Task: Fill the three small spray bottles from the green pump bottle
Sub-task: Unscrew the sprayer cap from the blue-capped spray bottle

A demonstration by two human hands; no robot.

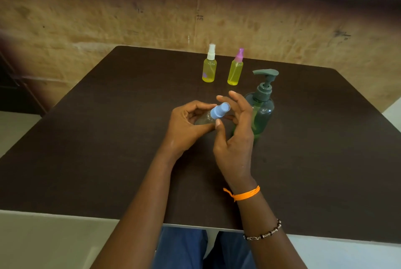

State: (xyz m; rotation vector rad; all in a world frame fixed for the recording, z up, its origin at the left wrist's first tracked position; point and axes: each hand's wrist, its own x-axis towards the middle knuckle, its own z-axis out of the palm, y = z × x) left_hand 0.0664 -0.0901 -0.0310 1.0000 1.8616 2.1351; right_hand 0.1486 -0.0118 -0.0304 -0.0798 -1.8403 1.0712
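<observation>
My left hand [186, 125] grips the clear body of a small spray bottle with a blue cap [219, 111], tilted so the cap points up and right. My right hand [235, 129] pinches the base of that blue cap with thumb and a finger, its other fingers spread. The green pump bottle [262, 106] with a grey pump stands upright just right of my hands, partly hidden by my right hand. Two more small spray bottles hold yellow liquid farther back: one with a white cap [209, 64], one with a pink cap [236, 68].
Everything stands on a dark brown table [108, 138] set against a worn brown wall. The table's front edge is close to my lap. An orange thread and a bead bracelet circle my right wrist.
</observation>
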